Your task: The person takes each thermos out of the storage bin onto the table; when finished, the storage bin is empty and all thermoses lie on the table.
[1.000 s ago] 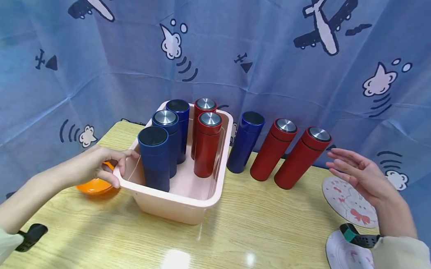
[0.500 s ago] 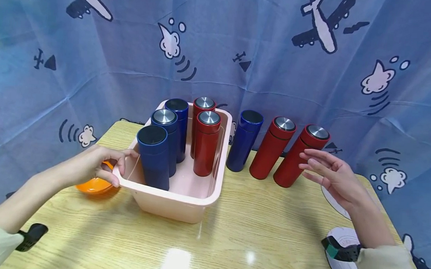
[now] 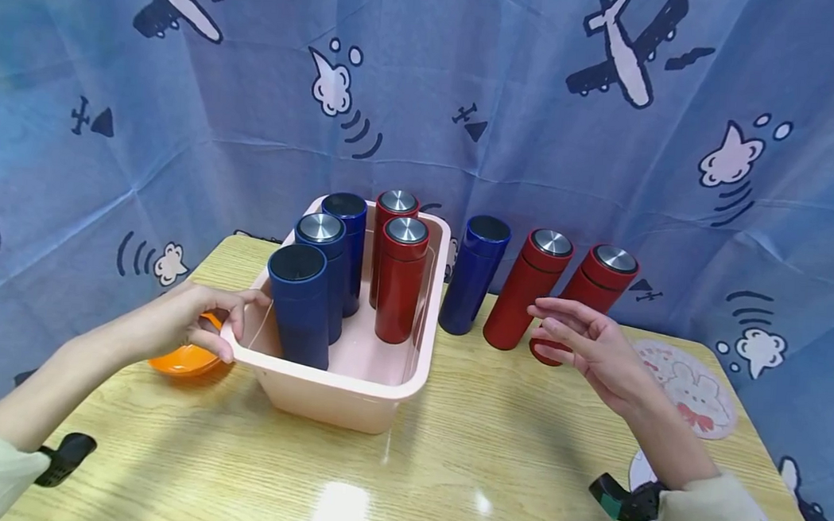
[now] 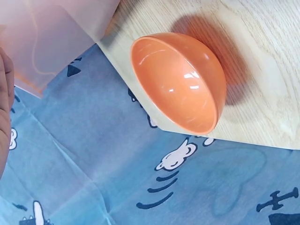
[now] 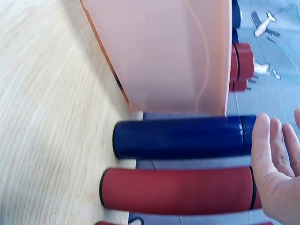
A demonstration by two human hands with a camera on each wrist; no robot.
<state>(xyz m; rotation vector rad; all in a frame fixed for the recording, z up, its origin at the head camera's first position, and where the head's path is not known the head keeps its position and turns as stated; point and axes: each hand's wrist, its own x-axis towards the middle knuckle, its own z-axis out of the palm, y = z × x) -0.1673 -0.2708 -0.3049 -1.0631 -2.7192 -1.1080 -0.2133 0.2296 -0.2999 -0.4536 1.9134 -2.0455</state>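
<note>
My left hand (image 3: 202, 315) pinches the near-left rim of a pale pink plastic bin (image 3: 336, 407), thumb outside and fingers inside. Several vacuum flasks stand in the bin: a matte blue one (image 3: 299, 309) at the front left, two more blue ones behind it and two red ones (image 3: 399, 291) on the right. To the bin's right are a glossy blue flask (image 3: 473, 276), a red flask (image 3: 522, 299) and another red flask (image 3: 598, 276), upright on the table. My right hand (image 3: 591, 351) holds nothing; its fingers extend in front of the red flasks, overlapping both in the head view.
An orange bowl (image 4: 206, 70) sits left of the bin, beneath my left hand. Two pale printed mats lie at the right: a rabbit mat (image 3: 699, 389) and a nearer mat (image 3: 641, 469) partly covered by my right forearm. A blue curtain (image 3: 427, 94) hangs behind the table.
My right hand has moved left from beyond the rightmost red flask to in front of the two red flasks. The left hand, bin and flasks stay where they were.
</note>
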